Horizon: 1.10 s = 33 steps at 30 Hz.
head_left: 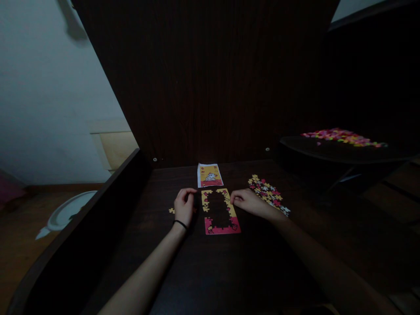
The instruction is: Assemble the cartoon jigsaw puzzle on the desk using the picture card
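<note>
A partly joined jigsaw puzzle (pixel 223 229), yellow at the top and pink at the bottom, forms a rectangular border around a dark middle, with a gap at the top and another on the left side. To its left rests my left hand (pixel 184 204), fingers bent, thumb and index finger apart, nothing visible between them. A few loose yellow pieces (pixel 171 211) lie partly hidden beneath that hand. My right hand (pixel 246 201) is at the puzzle's upper right edge, fingers curled together; whatever they may hold is hidden. Behind the puzzle lies a reference picture (pixel 210 176) of a white animal.
Several loose jigsaw pieces (pixel 267 191) are heaped right of my right hand. A dark upright panel (pixel 210 87) stands behind the dark table (pixel 183 271). A raised side board (pixel 82 223) borders the left. Colourful small pieces (pixel 343 136) cover part of a shelf (pixel 328 148) at right.
</note>
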Available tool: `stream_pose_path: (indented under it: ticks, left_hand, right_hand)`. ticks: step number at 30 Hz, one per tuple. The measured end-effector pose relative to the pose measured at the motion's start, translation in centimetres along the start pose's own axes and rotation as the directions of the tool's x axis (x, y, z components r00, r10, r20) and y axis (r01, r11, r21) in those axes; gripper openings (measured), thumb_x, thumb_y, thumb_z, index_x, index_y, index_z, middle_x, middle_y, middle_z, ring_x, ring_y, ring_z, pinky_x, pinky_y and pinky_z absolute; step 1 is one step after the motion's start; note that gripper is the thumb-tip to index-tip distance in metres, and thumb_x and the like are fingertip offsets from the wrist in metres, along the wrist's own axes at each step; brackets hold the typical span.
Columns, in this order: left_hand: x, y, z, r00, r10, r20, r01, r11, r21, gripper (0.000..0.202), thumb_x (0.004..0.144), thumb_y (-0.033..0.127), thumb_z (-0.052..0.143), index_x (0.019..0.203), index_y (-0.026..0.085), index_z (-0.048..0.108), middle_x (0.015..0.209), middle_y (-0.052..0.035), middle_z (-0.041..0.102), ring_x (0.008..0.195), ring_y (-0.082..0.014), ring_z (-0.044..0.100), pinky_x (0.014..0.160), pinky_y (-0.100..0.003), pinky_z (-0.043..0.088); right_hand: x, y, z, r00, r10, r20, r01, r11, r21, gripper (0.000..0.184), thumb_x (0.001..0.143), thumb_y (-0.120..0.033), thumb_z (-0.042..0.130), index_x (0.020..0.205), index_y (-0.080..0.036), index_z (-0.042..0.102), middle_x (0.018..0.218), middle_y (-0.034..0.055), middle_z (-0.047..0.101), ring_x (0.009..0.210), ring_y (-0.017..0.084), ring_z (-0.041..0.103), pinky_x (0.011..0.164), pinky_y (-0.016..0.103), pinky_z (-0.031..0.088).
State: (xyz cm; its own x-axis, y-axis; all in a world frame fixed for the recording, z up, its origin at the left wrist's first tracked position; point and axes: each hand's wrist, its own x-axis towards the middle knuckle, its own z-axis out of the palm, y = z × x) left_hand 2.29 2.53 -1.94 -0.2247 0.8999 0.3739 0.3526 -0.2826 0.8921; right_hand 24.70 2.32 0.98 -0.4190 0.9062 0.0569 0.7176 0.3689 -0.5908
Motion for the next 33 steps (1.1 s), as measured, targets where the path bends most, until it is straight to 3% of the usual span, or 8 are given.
stream_pose_path:
  ticks: [10,29,33]
  left_hand:
    - [-0.03,0.05,0.04,1.0,0.016,0.004,-0.016,1.0,0.026,0.018,0.069,0.014,0.043,0.07,0.018,0.06,0.076,-0.0007,0.059,0.077,-0.0161,0.055,0.075,-0.028,0.043]
    - [-0.08,-0.26,0.13,1.0,0.011,0.016,-0.011,1.0,0.018,0.018,0.07,0.016,0.042,0.071,0.018,0.06,0.076,-0.001,0.058,0.077,-0.0164,0.054,0.073,-0.028,0.042]
    - [-0.1,-0.36,0.14,1.0,0.014,0.017,-0.014,1.0,0.023,0.018,0.07,0.016,0.042,0.071,0.018,0.06,0.076,-0.0008,0.058,0.076,-0.0161,0.054,0.073,-0.028,0.042]
  right_hand:
    - [-0.21,-0.95,-0.51,0.995,0.044,0.093,-0.041,0.999,-0.028,0.015,0.065,-0.012,0.047,0.06,-0.012,0.061,0.05,-0.0034,0.046,0.048,0.007,0.039,0.048,0.019,0.028]
    - [-0.44,-0.74,-0.65,0.984,0.022,0.178,-0.019,1.0,-0.022,0.016,0.059,-0.012,0.044,0.052,-0.012,0.058,0.045,-0.0052,0.039,0.044,0.006,0.033,0.044,0.018,0.025]
    - [-0.56,-0.65,-0.73,0.971,0.001,0.241,-0.001,1.0,0.0,0.014,0.059,-0.013,0.045,0.051,-0.012,0.057,0.044,-0.0059,0.037,0.043,0.005,0.03,0.042,0.017,0.023]
